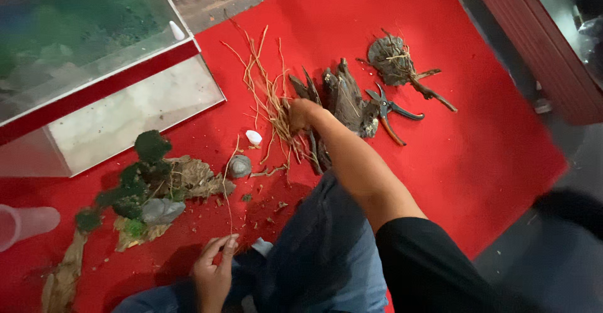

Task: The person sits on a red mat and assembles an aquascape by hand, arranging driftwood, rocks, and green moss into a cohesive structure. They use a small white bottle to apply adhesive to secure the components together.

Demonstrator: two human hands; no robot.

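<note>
A glass tank is set at the far left of the carpet. Just right of it, a bundle of thin roots is gripped by the right hand, with driftwood pieces beside it and pruning shears further right. Nearer, at the left, moss-covered bark and stones are spread; the left hand is held nearest the viewer

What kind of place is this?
Probably a spot where someone decorates a fish tank: a glass tank sits on a red carpet, with driftwood, mossy bark and pruning shears laid out.
</note>
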